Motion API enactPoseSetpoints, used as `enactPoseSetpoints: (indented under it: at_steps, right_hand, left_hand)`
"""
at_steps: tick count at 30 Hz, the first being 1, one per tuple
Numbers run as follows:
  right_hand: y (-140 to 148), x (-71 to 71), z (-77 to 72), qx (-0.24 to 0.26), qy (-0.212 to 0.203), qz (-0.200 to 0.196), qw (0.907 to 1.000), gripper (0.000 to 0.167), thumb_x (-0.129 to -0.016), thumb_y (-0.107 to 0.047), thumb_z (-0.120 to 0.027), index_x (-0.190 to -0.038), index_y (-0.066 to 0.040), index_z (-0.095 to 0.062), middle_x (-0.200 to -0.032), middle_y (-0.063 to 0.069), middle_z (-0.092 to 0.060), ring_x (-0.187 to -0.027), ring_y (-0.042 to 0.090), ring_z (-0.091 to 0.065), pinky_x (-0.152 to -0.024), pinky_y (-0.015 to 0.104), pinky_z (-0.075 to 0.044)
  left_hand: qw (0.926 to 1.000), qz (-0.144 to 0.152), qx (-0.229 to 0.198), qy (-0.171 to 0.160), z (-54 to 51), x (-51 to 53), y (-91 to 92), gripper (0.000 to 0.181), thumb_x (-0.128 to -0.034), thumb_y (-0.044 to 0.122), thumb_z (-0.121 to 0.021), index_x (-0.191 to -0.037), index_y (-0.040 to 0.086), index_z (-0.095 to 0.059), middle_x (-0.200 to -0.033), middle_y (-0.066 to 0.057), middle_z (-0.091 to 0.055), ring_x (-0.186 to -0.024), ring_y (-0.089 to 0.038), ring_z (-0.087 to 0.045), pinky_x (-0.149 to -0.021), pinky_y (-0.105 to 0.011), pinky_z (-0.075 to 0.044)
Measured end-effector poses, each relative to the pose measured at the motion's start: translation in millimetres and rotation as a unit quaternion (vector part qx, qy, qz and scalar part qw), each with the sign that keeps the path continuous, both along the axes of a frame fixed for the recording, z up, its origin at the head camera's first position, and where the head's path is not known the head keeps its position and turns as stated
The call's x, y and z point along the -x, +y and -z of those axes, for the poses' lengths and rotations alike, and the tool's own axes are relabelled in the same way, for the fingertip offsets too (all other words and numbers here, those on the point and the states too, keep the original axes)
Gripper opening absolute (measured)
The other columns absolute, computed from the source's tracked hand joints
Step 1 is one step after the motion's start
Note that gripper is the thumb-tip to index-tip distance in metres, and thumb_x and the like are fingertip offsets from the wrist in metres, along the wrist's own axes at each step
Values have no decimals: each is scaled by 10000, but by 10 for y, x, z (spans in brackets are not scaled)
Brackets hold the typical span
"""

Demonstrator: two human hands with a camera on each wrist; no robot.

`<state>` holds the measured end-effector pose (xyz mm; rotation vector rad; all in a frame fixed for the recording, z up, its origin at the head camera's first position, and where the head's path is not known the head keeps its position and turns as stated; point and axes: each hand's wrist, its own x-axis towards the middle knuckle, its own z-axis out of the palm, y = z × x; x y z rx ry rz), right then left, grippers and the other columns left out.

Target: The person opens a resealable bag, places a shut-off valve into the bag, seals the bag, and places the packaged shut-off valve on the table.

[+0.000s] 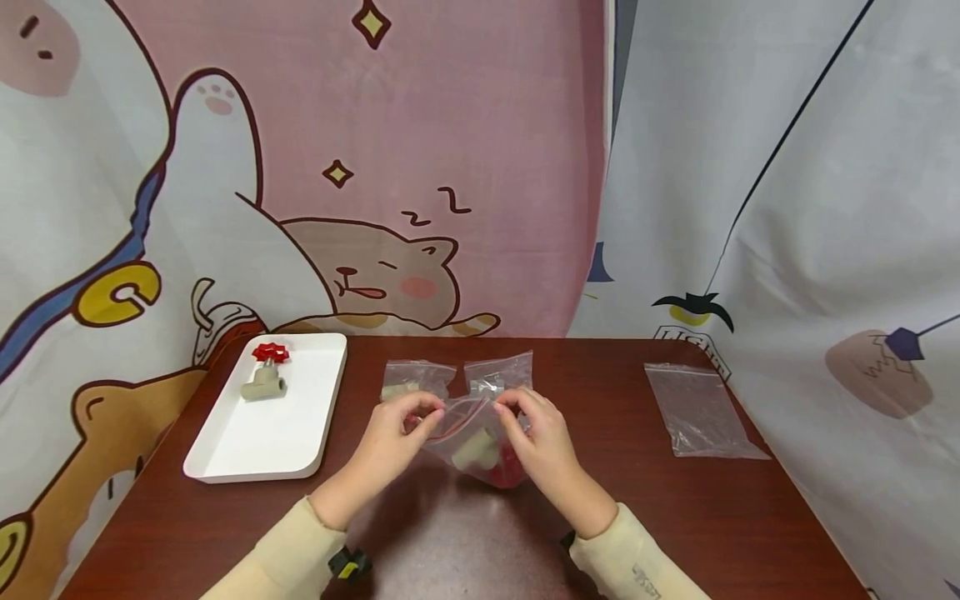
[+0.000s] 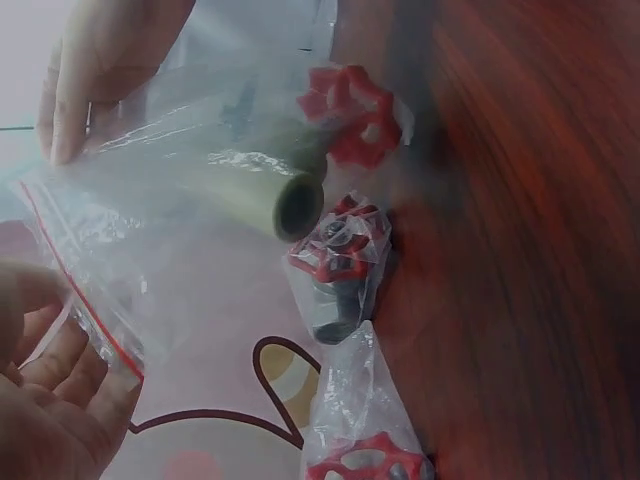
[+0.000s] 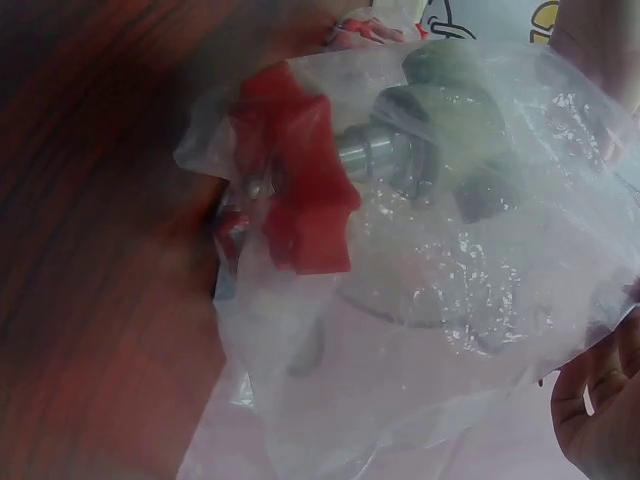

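A clear zip bag [image 1: 453, 452] with a red seal line hangs over the middle of the table between the two hands. Inside it lies a valve with a pale green pipe body [image 2: 250, 195] and a red handwheel [image 3: 300, 180]. My left hand [image 1: 392, 437] pinches the bag's mouth at its left end, thumb against fingers. At the right end of the mouth, my right hand [image 1: 546, 442] pinches the film the same way. In the left wrist view, the red seal line [image 2: 75, 275] runs beside the left fingers. Whether the seal is fastened cannot be told.
Two bagged valves, one in a left bag [image 1: 438, 375] and one in a right bag [image 1: 517, 371], stand just behind the hands. A white tray [image 1: 255, 450] at left carries an unbagged valve [image 1: 266, 379] with a red handwheel. A flat clear bag [image 1: 697, 412] lies at right.
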<state>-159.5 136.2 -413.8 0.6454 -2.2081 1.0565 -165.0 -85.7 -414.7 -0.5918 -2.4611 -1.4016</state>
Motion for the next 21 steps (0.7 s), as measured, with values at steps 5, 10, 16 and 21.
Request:
enactPoseSetpoints:
  at_steps: [5,10,16,21]
  right_hand:
    - [-3,-15,26,-106,-86,71,9999,48,-856,-105,-686,-883,-126,-652,-804,-61,-633,-740,71,-532,-686,273,-441]
    - [-5,-13,44,-250,-46,43,9997,53,-857,-110,-685,-892,-130,-651,-822,-55,-632,-754,78,-549,-698,291,-453]
    - [-14,1,61,-414,-110,-94,9990,51,-869,-130,-674,-906,-149,-646,-825,-58,-625,-780,71,-558,-741,314,-458]
    - [-9,22,74,-375,11,-245,9990,50,-872,-118,-666,-908,-144,-642,-799,-62,-606,-752,82,-546,-724,298,-443]
  left_hand:
    - [9991,297,25,-292,-7,-15,17,278,-910,358,-616,-1162,245,-648,-1041,58,-662,-882,-80,-609,-717,-276,-528]
    - [9984,410,335,-173,9,1,52,540,-811,455,-704,-1303,313,-532,-1201,53,-603,-1101,-129,-560,-885,-403,-501]
    - [9981,567,176,-132,14,25,101,410,-839,309,-715,-1225,256,-589,-1119,91,-612,-1075,-117,-573,-899,-403,-504]
    - [9989,456,-22,-63,18,29,134,96,-854,214,-702,-948,212,-683,-910,121,-638,-877,-48,-613,-784,-276,-549]
